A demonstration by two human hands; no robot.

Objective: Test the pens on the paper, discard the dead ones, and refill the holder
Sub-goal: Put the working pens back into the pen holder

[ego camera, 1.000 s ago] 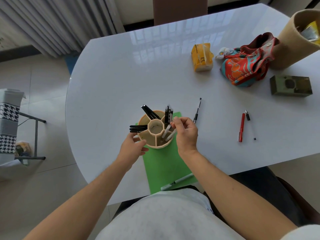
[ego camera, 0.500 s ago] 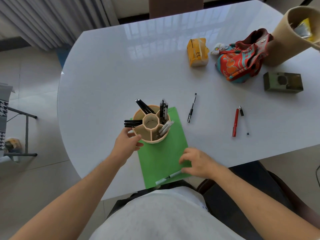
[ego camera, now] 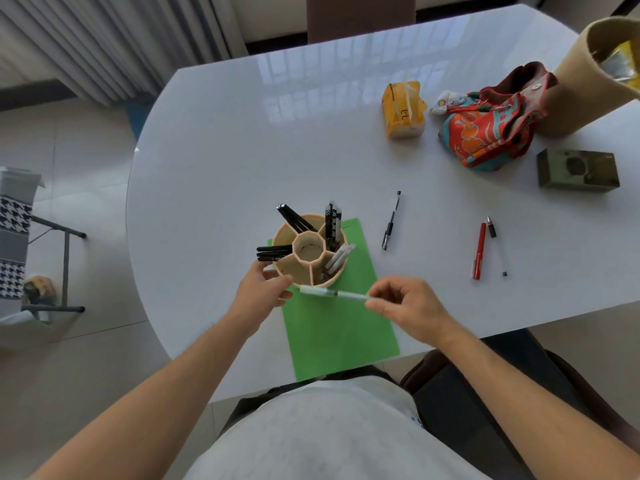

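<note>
A beige pen holder [ego camera: 308, 252] with several compartments stands on the far end of a green paper [ego camera: 341, 334]; black, patterned and grey pens stick out of it. My left hand [ego camera: 265, 291] grips the holder's near left wall. My right hand [ego camera: 407, 306] pinches one end of a clear, white-capped pen [ego camera: 329, 293], held level above the paper just in front of the holder. On the table to the right lie a black pen [ego camera: 390, 221], a red pen [ego camera: 479, 251] and a thin clear pen [ego camera: 496, 245].
At the back right of the white table [ego camera: 242, 150] stand a yellow tissue pack [ego camera: 403, 110], a red patterned pouch [ego camera: 491, 126], a tall beige bin [ego camera: 588, 77] and an olive box [ego camera: 577, 170]. A metal rack [ego camera: 41, 265] stands on the floor, left.
My right hand left the holder, dropped to the clear pen at the paper's near edge, picked it up and raised it to the holder. My left hand stayed on the holder.
</note>
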